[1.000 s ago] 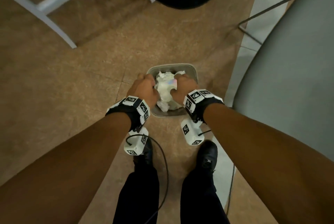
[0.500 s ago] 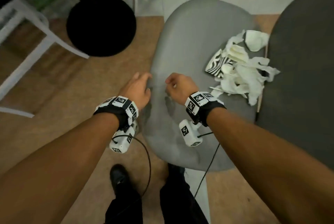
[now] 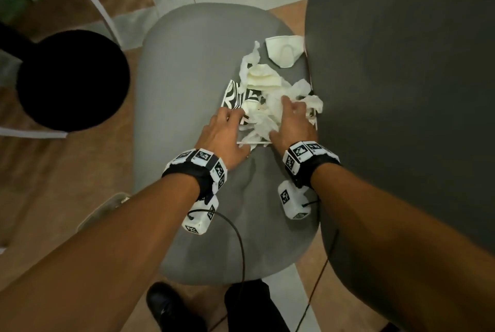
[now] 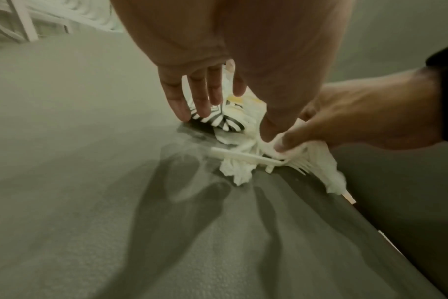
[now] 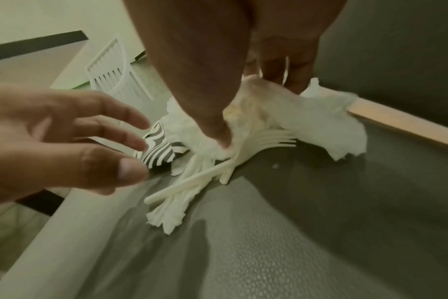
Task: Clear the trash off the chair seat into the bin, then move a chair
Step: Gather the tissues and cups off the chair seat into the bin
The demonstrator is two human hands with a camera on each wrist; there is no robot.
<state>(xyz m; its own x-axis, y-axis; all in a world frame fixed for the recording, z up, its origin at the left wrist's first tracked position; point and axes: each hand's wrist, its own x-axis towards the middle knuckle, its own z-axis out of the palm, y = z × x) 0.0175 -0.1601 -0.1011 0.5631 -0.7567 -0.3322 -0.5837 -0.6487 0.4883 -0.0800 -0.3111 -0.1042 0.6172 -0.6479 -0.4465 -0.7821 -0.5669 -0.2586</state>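
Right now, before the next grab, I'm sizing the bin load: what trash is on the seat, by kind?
Striped black-and-white wrapper: 1
White moulded cup pieces: 2
White plastic fork: 1 seen clearly
Crumpled tissue heap: 1, its sheets cannot be counted
Total: 5

Right hand fingers buried in crumpled tissue
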